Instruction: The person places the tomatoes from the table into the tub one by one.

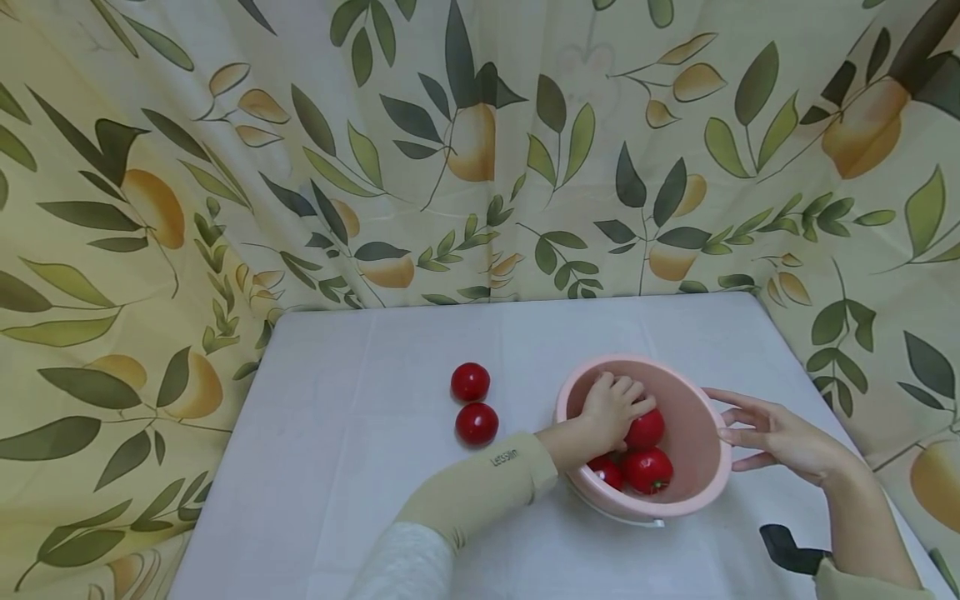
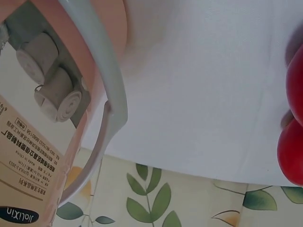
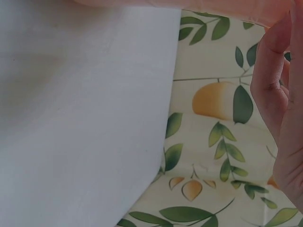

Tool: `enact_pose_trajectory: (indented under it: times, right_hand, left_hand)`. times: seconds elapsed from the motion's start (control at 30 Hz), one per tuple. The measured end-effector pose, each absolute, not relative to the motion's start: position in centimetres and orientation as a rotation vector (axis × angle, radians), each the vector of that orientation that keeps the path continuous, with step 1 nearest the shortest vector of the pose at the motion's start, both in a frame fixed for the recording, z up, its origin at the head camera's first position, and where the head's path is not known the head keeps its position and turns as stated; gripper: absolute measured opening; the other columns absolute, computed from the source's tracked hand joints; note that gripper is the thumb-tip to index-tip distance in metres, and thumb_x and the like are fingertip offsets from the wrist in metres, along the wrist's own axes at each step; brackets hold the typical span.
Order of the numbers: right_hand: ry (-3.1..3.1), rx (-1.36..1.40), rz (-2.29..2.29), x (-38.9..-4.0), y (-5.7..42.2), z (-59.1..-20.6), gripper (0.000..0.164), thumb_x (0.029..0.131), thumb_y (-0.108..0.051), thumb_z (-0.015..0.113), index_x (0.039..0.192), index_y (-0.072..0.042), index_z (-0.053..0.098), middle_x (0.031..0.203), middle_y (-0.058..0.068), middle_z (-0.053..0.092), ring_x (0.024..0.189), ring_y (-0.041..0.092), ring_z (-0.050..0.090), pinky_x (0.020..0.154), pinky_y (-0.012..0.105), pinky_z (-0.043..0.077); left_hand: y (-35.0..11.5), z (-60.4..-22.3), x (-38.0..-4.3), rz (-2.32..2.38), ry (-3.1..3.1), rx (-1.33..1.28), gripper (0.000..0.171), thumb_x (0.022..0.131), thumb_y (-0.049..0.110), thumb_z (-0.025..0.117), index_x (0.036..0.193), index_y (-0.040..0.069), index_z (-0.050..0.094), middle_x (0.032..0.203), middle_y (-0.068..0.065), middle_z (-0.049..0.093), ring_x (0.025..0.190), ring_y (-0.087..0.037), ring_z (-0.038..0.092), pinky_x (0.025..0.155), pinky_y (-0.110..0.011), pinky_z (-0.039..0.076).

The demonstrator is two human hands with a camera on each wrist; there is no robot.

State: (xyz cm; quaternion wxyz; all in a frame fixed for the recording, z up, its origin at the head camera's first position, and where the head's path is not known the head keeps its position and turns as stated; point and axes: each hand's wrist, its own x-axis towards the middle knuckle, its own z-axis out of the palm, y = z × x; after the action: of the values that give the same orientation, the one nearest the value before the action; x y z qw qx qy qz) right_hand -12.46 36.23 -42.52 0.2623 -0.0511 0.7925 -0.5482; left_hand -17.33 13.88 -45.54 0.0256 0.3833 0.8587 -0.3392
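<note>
A pink bucket [image 1: 693, 437] stands on the right of the table with several red tomatoes [image 1: 647, 470] inside. My left hand [image 1: 617, 408] reaches over its rim, fingers curled on an upper tomato [image 1: 647, 429] in the bucket. My right hand [image 1: 780, 437] rests its extended fingers against the bucket's outer right side. Left of the bucket, two tomatoes [image 1: 470, 382] lie close together on the table. In the left wrist view, the bucket's labelled side [image 2: 28, 156] and pale handle [image 2: 111, 80] show; the left hand is out of sight there. The right wrist view catches part of the right hand [image 3: 284, 109].
A white cloth covers the table [image 1: 360, 433]. Behind and beside it hangs a curtain [image 1: 420, 233] printed with leaves and fruit. A black strap end [image 1: 791, 550] sticks out near the right sleeve. The bucket's handle hangs down on the near side.
</note>
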Motion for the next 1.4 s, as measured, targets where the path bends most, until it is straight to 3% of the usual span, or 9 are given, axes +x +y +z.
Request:
enact_pose_trajectory:
  times: [0.2, 0.4, 0.6, 0.77, 0.97, 1.4]
  right_hand:
    - [2.144, -0.134, -1.485, -12.5, 36.2, -42.5, 0.052, 0.092, -0.011, 0.051, 0.128, -0.046, 0.038, 0.098, -0.004, 0.057, 0.086, 0.010, 0.062, 0.068, 0.043, 0.053]
    - [2.138, -0.154, -1.498, -12.5, 36.1, -42.4, 0.051, 0.091, -0.011, 0.052, 0.126, -0.047, 0.040, 0.096, -0.002, 0.057, 0.085, 0.012, 0.062, 0.068, 0.044, 0.053]
    - [2.142, -0.151, -1.498, -12.5, 36.0, -42.5, 0.051, 0.091, -0.011, 0.052, 0.124, -0.048, 0.041, 0.096, -0.003, 0.057, 0.084, 0.012, 0.062, 0.067, 0.042, 0.053]
    - [2.136, -0.170, -1.505, -12.5, 36.2, -42.6, 0.052, 0.092, -0.009, 0.050, 0.124, -0.049, 0.040, 0.096, -0.003, 0.055, 0.084, 0.011, 0.061, 0.067, 0.042, 0.053]
    - [2.124, -0.168, -1.514, -12.4, 36.2, -42.6, 0.052, 0.092, -0.009, 0.051, 0.123, -0.049, 0.042, 0.096, -0.003, 0.056, 0.084, 0.012, 0.062, 0.066, 0.042, 0.053]
    - [2.103, -0.196, -1.529, -12.6, 36.4, -42.7, 0.054, 0.092, -0.005, 0.048, 0.121, -0.051, 0.041, 0.096, -0.004, 0.055, 0.084, 0.010, 0.062, 0.065, 0.040, 0.053]
  left_hand:
    - [13.9, -45.4, -17.3, -1.048, 2.656, 1.178, 0.083, 0.077, 0.072, 0.045, 0.142, 0.038, 0.006, 0.139, 0.012, 0.024, 0.124, -0.007, 0.025, 0.093, -0.023, 0.031]
    - [13.8, -45.2, -17.4, -0.966, 2.708, 1.225, 0.072, 0.079, 0.068, 0.045, 0.138, 0.037, 0.019, 0.136, 0.012, 0.029, 0.120, -0.007, 0.029, 0.089, -0.023, 0.032]
    - [13.3, -44.2, -17.8, -0.518, 2.830, 1.321, 0.060, 0.079, 0.060, 0.054, 0.130, 0.035, 0.034, 0.130, 0.012, 0.035, 0.119, -0.007, 0.031, 0.094, -0.027, 0.032]
    - [11.5, -43.1, -17.8, -0.171, 3.016, 1.360, 0.052, 0.082, 0.053, 0.051, 0.127, 0.030, 0.040, 0.125, 0.011, 0.042, 0.114, -0.007, 0.038, 0.095, -0.028, 0.034]
    - [7.4, -43.0, -17.8, 0.100, 3.218, 1.251, 0.048, 0.081, 0.050, 0.052, 0.122, 0.026, 0.045, 0.111, 0.008, 0.049, 0.102, -0.010, 0.044, 0.090, -0.032, 0.036]
    - [-3.3, -48.8, -17.3, 0.380, 3.342, 0.761, 0.058, 0.078, 0.053, 0.057, 0.125, 0.020, 0.049, 0.115, -0.001, 0.052, 0.106, -0.019, 0.045, 0.089, -0.040, 0.037]
